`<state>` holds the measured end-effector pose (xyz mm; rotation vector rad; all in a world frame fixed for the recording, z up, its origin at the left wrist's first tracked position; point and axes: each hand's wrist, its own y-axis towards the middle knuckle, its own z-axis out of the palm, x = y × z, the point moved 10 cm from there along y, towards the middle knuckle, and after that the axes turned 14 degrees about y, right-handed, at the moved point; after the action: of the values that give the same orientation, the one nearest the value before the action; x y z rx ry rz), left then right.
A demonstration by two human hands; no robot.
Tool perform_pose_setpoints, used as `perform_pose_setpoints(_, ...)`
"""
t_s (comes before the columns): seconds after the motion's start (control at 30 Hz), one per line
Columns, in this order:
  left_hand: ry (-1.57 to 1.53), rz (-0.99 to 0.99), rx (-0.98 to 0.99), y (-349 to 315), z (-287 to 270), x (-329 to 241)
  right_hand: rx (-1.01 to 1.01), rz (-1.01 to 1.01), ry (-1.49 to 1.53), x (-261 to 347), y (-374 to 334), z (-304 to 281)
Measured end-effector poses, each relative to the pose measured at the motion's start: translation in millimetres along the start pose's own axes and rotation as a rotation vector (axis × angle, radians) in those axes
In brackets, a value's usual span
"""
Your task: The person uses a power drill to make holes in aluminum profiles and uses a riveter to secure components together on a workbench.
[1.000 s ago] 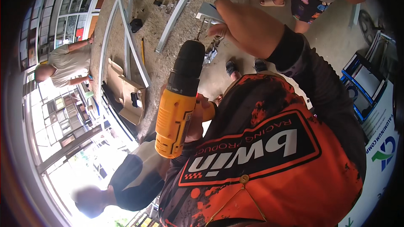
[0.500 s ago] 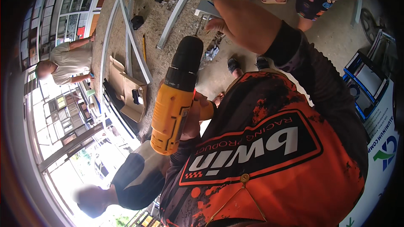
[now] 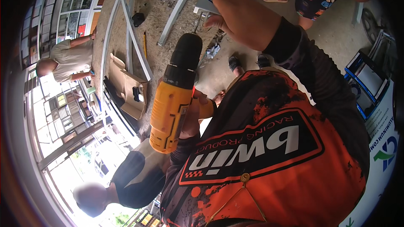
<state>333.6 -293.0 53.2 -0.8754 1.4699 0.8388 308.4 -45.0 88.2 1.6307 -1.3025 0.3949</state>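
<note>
- Two bare hands are at work: the left hand [image 3: 191, 120] on a yellow-and-black power drill [image 3: 169, 111], the right hand [image 3: 248, 19] on a short grey metal piece [image 3: 205, 5].
- The left fingers are curled around the drill's grip, closed on it with no gap showing; the drill's body partly hides this hand.
- The drill's black chuck [image 3: 185, 54] points up and slightly right, its thin drill bit [image 3: 196, 26] reaching toward the metal piece's underside. Whether the tip touches it is too small to make out.
- The right fingers are drawn together in a pinch, with the metal piece between them. One digit lies over its right end, another bends in just below it, and its left end sticks out past them.
- The metal piece is held above the drill, near the right end of a long metal bar [image 3: 181, 10] in the picture.
- That bar lies on a rough brown surface [image 3: 155, 25], along with a yellow stick [image 3: 145, 44] and a cardboard box [image 3: 126, 86].
</note>
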Motion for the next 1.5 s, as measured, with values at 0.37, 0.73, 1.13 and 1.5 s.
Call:
perform_pose_setpoints(0.37, 0.201, 0.012, -0.004, 11.1, 14.6, -23.3, -0.003, 0.067, 0.058, -13.5, -4.5, 3.0)
perform_pose_setpoints(0.73, 0.201, -0.027, 0.020, 12.2, 14.4, -16.3, 0.044, 0.068, -0.022, -13.9, -5.1, 3.4)
perform_pose_setpoints(1.13, 0.135, 0.038, 0.081, 15.2, 13.6, -10.6, 0.001, 0.063, 0.036, -17.4, -6.7, 1.0)
perform_pose_setpoints(1.5, 0.050, -0.010, 0.076, 14.4, 13.4, -4.5, -0.005, 0.083, 0.018, -17.8, -8.8, 0.3)
